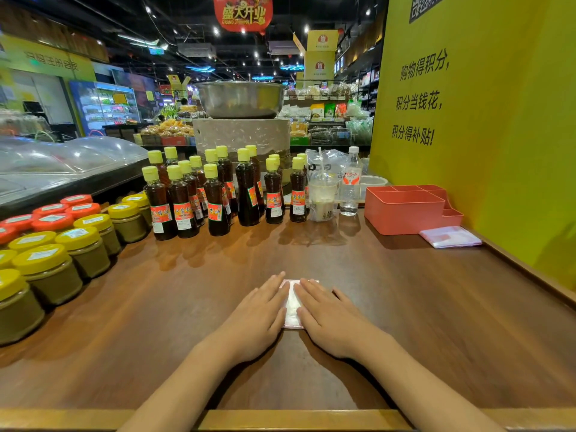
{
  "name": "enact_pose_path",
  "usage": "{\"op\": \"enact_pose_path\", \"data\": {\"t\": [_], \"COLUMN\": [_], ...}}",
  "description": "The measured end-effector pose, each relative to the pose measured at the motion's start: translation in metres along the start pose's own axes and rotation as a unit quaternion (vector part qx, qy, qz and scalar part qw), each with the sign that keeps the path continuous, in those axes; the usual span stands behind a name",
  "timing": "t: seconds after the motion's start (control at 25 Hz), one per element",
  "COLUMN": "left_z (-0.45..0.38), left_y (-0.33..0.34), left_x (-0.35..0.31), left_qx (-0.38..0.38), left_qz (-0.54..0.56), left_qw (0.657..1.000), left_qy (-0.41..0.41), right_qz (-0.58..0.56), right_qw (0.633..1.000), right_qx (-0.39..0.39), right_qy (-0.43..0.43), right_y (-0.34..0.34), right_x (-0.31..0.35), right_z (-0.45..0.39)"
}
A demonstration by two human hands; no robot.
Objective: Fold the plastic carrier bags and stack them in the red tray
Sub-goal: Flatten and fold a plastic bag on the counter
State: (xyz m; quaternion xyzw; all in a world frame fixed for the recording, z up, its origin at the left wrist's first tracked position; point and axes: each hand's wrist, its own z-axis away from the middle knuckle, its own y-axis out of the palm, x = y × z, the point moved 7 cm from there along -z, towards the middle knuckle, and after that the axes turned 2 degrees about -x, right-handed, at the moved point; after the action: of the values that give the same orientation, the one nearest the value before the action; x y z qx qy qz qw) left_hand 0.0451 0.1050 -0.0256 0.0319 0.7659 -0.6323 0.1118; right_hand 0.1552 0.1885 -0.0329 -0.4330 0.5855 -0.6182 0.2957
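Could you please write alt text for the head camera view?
Both hands, left hand and right hand, press flat on a small folded plastic bag on a wooden counter. A red tray stands at the far right, with another folded bag beside it; bottles and jars line the left.

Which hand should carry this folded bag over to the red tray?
Probably the right hand. Both hands press flat on the folded bag, the left hand beside it, but the red tray stands far right by the yellow wall, so the right reaches without crossing.
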Motion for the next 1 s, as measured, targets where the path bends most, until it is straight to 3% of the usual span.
{"op": "enact_pose_path", "data": {"t": [0.12, 0.4, 0.56, 0.64, 0.76, 1.0], "left_z": [0.000, -0.005, 0.000, 0.008, 0.014, -0.037], "left_y": [0.003, 0.003, -0.005, -0.018, -0.017, 0.008], "left_x": [0.000, 0.002, 0.001, -0.014, -0.046, -0.069], "left_qx": [0.051, 0.062, -0.009, -0.065, -0.076, 0.046], "left_qz": [-0.007, -0.022, -0.009, 0.009, 0.009, -0.032], "left_qw": [0.998, 0.997, 0.998, 0.997, 0.997, 0.998], "left_qy": [-0.022, -0.036, -0.060, -0.038, 0.023, 0.011], "right_qz": [0.004, -0.003, -0.019, 0.002, 0.067, 0.004], "right_qw": [1.000, 0.999, 0.998, 0.991, 0.976, 0.999], "right_qx": [0.019, 0.033, 0.017, -0.024, -0.062, -0.021], "right_qy": [0.009, 0.018, 0.065, 0.129, 0.200, 0.027], "right_y": [0.005, 0.002, -0.004, -0.009, -0.026, -0.053], "right_x": [-0.003, -0.004, -0.003, -0.009, -0.023, -0.044], "right_z": [-0.003, -0.005, -0.001, 0.004, 0.020, 0.092]}}
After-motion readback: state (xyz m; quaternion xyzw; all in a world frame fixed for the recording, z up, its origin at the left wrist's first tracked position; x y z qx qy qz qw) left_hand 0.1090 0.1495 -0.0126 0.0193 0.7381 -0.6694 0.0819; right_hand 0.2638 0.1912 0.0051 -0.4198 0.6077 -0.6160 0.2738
